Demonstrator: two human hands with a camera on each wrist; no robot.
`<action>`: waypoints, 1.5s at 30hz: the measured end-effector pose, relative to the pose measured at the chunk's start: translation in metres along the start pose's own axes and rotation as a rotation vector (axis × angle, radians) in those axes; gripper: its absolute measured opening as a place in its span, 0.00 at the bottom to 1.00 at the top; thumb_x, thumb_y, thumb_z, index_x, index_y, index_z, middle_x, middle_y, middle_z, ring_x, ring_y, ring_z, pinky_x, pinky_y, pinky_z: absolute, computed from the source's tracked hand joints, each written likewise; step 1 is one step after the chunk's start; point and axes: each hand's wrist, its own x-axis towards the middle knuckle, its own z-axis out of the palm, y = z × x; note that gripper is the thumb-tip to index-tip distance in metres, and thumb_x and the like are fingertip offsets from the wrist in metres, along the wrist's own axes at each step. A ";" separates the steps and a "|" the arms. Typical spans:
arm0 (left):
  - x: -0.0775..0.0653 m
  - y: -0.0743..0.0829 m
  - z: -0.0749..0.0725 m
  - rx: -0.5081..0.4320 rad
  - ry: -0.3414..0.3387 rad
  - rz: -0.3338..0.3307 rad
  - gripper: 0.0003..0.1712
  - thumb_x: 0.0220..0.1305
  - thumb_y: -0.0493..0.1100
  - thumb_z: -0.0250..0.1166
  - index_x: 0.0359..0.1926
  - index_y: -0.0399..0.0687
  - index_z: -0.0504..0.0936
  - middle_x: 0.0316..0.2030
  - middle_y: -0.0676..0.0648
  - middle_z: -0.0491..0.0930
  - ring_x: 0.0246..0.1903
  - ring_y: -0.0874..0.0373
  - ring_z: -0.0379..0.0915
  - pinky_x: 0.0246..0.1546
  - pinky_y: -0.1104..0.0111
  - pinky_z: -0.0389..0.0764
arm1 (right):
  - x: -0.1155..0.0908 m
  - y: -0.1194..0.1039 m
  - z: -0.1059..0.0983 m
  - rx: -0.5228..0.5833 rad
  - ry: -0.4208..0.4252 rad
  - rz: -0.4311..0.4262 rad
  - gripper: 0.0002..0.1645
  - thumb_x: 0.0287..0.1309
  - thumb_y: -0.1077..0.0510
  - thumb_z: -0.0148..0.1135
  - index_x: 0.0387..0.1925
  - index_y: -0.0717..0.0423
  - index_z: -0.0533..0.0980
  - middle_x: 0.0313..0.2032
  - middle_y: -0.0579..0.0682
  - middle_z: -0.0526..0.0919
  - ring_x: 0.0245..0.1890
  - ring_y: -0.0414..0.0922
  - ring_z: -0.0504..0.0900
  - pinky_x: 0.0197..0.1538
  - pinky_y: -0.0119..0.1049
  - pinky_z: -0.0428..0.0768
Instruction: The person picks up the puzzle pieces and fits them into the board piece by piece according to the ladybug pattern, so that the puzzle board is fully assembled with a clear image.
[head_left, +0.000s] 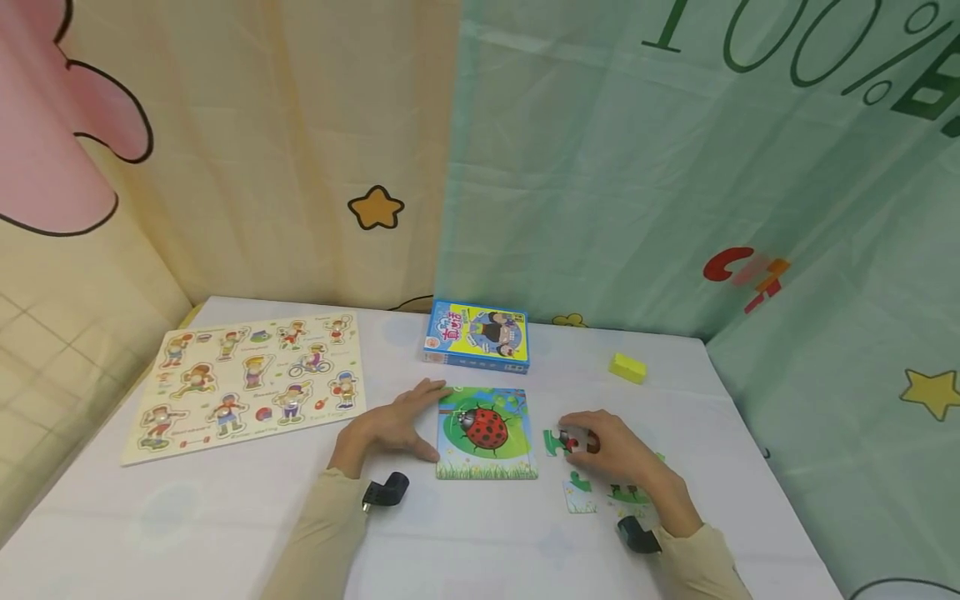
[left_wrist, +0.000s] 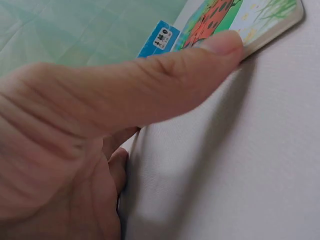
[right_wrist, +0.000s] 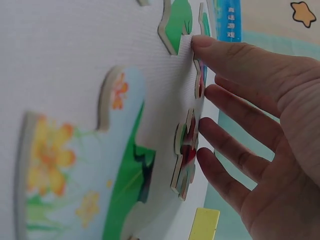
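A square ladybug picture board (head_left: 486, 462) lies flat on the table in front of the person. My left hand (head_left: 386, 425) rests at its left side, thumb against the left edge and fingers by the upper left corner; the thumb (left_wrist: 165, 85) stretches to the edge in the left wrist view. To the right of the board, my right hand (head_left: 622, 450) reaches over loose jigsaw pieces. Its outstretched fingertips (right_wrist: 212, 95) touch red-and-green pieces (right_wrist: 187, 150) in the right wrist view. Nearer the wrist lie a flowered piece (right_wrist: 60, 175) and a green piece (right_wrist: 177, 25).
A blue card box (head_left: 476, 337) stands just behind the board. At the left lies a large wooden puzzle board (head_left: 247, 433) with sports figures. A small yellow block (head_left: 627, 367) is at the back right. Curtains hang behind the white table (head_left: 450, 542).
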 end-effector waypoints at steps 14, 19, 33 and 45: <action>0.002 -0.004 -0.002 -0.006 0.006 0.046 0.57 0.52 0.48 0.77 0.78 0.49 0.56 0.80 0.43 0.44 0.79 0.39 0.30 0.75 0.36 0.41 | 0.004 0.004 0.000 0.049 -0.028 -0.037 0.26 0.55 0.55 0.74 0.57 0.53 0.81 0.27 0.44 0.74 0.24 0.36 0.64 0.29 0.28 0.65; 0.004 -0.006 0.001 -0.007 0.005 0.034 0.58 0.51 0.49 0.78 0.78 0.51 0.56 0.80 0.44 0.44 0.79 0.39 0.31 0.75 0.36 0.43 | 0.004 0.003 0.000 0.066 -0.036 -0.027 0.24 0.55 0.56 0.74 0.55 0.51 0.82 0.25 0.43 0.73 0.21 0.35 0.63 0.27 0.27 0.65; 0.005 -0.010 0.003 0.016 0.005 0.040 0.58 0.51 0.50 0.78 0.78 0.51 0.56 0.80 0.45 0.44 0.79 0.40 0.31 0.75 0.37 0.44 | 0.007 -0.001 0.005 0.009 0.040 -0.097 0.18 0.57 0.56 0.72 0.50 0.50 0.83 0.49 0.44 0.85 0.45 0.41 0.80 0.48 0.39 0.82; 0.002 -0.007 0.000 0.024 0.005 0.059 0.57 0.52 0.49 0.78 0.78 0.49 0.56 0.80 0.43 0.44 0.79 0.38 0.31 0.75 0.36 0.43 | 0.030 -0.025 0.006 0.009 0.045 -0.267 0.16 0.59 0.59 0.70 0.50 0.54 0.85 0.48 0.45 0.84 0.50 0.44 0.83 0.55 0.46 0.83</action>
